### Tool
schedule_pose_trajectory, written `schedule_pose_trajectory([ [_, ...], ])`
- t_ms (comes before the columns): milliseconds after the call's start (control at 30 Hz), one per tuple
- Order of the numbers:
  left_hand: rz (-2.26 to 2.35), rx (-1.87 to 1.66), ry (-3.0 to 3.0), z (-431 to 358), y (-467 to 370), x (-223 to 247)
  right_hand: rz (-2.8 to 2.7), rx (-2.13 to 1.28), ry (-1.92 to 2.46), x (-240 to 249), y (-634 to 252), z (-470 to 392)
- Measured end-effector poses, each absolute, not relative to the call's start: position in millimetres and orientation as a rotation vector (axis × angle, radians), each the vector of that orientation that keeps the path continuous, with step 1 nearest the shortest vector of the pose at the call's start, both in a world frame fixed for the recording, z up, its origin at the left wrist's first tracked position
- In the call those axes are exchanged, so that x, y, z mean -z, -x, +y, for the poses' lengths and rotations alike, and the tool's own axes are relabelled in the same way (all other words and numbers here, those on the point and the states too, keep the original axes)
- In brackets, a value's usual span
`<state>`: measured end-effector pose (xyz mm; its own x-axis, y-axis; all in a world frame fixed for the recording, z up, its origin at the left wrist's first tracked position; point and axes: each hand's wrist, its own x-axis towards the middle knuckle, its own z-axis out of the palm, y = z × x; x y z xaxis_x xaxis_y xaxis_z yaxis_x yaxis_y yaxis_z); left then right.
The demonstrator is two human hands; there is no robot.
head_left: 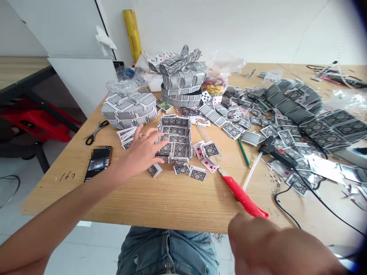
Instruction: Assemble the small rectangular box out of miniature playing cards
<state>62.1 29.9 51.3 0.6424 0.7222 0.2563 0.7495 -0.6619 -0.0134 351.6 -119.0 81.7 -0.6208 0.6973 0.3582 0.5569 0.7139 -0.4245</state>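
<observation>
A rectangular box made of playing cards point(175, 140) stands open-topped at the middle of the table. My left hand point(143, 149) is at its left side, fingers spread, with fingertips over the box's left wall. My right hand point(266, 244) is large and blurred at the bottom right, close to the camera; its fingers look curled, and what they hold, if anything, cannot be made out. Just beyond it on the table lies a red cutter point(243, 196), its blade toward several loose cards point(209, 165). More folded cards point(197, 174) lie in front of the box.
Behind stand a lidded card box point(129, 109) and a stacked card basket point(183, 82). On the left are scissors point(96, 132) and a phone point(99, 162). On the right are a green pencil point(243, 153), a glue gun point(276, 152) with its cable, and heaped cards.
</observation>
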Motion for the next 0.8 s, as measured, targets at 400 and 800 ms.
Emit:
schedule_pose_trajectory([
  [400,-1.327,0.875,2.434,-29.8,-109.2,5.1,-2.25,-0.076,1.26,-3.7,-321.0,-32.8],
  [800,-1.318,0.624,2.452,-6.8,-119.9,5.5,-2.623,0.208,1.203,-12.0,-301.9,2.4],
])
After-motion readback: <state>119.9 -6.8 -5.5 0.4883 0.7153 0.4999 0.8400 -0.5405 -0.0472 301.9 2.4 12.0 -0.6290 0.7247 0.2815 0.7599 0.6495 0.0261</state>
